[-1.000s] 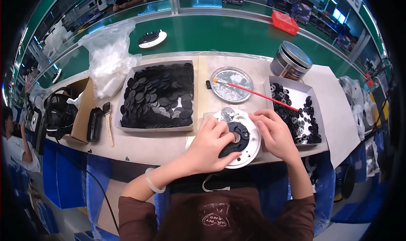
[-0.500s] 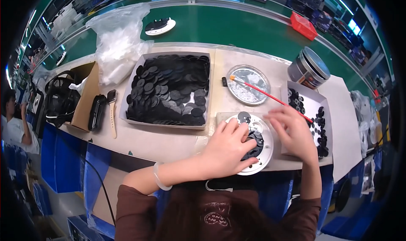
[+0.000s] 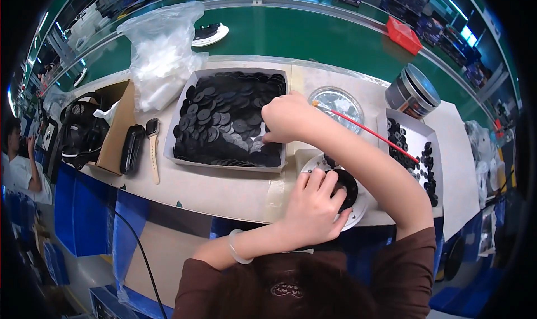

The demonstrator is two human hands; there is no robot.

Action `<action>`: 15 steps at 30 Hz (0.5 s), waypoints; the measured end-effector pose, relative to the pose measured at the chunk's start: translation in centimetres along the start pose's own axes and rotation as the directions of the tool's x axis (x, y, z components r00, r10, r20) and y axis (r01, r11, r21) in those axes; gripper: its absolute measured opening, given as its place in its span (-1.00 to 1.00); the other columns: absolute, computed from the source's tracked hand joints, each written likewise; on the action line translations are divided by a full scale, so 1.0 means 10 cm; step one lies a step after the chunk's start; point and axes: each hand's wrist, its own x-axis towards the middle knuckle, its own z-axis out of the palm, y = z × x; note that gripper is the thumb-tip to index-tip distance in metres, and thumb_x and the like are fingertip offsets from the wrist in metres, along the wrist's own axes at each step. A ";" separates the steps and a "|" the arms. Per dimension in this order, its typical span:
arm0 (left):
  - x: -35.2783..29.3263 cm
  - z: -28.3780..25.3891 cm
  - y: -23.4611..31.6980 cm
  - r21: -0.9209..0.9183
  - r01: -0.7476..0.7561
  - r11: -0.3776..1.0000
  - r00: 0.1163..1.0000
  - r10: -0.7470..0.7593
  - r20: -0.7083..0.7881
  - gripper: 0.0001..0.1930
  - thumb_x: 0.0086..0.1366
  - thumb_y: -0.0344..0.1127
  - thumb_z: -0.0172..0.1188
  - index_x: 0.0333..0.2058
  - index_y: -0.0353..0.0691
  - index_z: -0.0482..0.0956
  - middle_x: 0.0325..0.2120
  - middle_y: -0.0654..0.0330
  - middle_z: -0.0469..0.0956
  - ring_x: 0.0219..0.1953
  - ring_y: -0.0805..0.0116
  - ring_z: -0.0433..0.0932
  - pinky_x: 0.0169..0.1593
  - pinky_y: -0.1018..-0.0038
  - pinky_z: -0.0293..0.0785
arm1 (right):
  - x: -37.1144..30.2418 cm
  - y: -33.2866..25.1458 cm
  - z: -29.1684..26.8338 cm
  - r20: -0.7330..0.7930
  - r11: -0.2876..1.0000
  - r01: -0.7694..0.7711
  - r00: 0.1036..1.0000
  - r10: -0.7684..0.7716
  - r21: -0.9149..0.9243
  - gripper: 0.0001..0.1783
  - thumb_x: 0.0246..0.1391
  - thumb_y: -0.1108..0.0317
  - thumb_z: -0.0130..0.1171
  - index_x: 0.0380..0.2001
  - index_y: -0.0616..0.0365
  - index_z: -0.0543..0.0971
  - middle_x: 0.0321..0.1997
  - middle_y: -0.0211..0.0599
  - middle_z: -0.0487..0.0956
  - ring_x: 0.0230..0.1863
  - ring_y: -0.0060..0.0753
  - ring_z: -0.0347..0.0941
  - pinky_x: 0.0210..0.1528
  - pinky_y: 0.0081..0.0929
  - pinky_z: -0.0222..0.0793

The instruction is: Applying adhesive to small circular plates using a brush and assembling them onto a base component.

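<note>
My left hand (image 3: 316,207) curls its fingers over a black round part (image 3: 348,189) on a white round base (image 3: 355,217). My right forearm crosses over the base. My right hand (image 3: 284,116) is bent down at the right edge of a shallow white box (image 3: 229,168) heaped with flat black discs (image 3: 215,109). Its fingers look curled in, and the hand itself covers whatever they hold. A smaller dark piece (image 3: 330,161) sits on the far side of the base, partly covered by my right arm.
A red-handled stick (image 3: 372,133) lies across a round clear dish (image 3: 351,107) and a white box (image 3: 417,134) of small black parts. Behind stands a dark tin (image 3: 413,92). On the left are a plastic bag (image 3: 162,61), a watch (image 3: 152,151), a black case (image 3: 132,150) and a cardboard box (image 3: 116,134).
My right hand has moved left from beside the white base to the box of discs. My left hand stays on the black part. The view has shifted slightly.
</note>
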 end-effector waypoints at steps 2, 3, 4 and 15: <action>0.01 0.03 0.00 -0.029 0.002 1.000 1.000 -0.002 -0.016 -0.71 -0.18 -0.18 0.29 -0.50 -0.22 0.51 -0.44 0.14 0.28 -0.31 0.18 0.23 -0.29 0.35 0.15 | -0.04 -0.02 -0.02 -0.021 0.999 0.009 1.000 -0.010 -0.034 -0.73 -0.22 0.22 0.16 -0.60 0.25 0.57 -0.55 -0.12 0.56 -0.41 -0.11 0.52 -0.27 -0.34 0.39; 0.01 0.04 0.00 -0.037 -0.006 0.999 1.000 0.005 -0.008 -0.71 -0.18 -0.18 0.29 -0.50 -0.22 0.51 -0.44 0.14 0.28 -0.31 0.18 0.23 -0.29 0.35 0.15 | -0.09 -0.01 -0.03 -0.019 1.000 -0.003 1.000 0.003 -0.028 -0.73 -0.22 0.22 0.16 -0.60 0.25 0.57 -0.55 -0.12 0.56 -0.41 -0.11 0.52 -0.27 -0.34 0.39; 0.01 0.05 -0.01 -0.040 0.007 0.999 1.000 -0.008 -0.004 -0.71 -0.18 -0.18 0.29 -0.50 -0.22 0.51 -0.43 0.14 0.28 -0.31 0.18 0.23 -0.29 0.35 0.15 | -0.14 -0.01 -0.05 -0.113 0.998 -0.047 0.992 0.051 0.042 -0.78 -0.21 0.29 0.12 -0.59 0.25 0.57 -0.56 -0.10 0.55 -0.44 -0.08 0.51 -0.31 -0.32 0.40; 0.00 0.08 -0.01 -0.031 0.035 0.999 0.998 -0.037 -0.057 -0.57 -0.22 -0.24 0.32 -0.30 -0.21 0.44 -0.15 0.10 0.33 -0.07 0.07 0.20 -0.03 0.25 0.11 | -1.73 0.44 0.22 -0.021 0.286 -0.107 0.912 0.410 0.952 -0.82 0.08 0.38 0.00 -0.55 0.23 0.39 -0.68 -0.56 0.33 -0.63 -0.80 0.20 -0.59 -0.76 0.08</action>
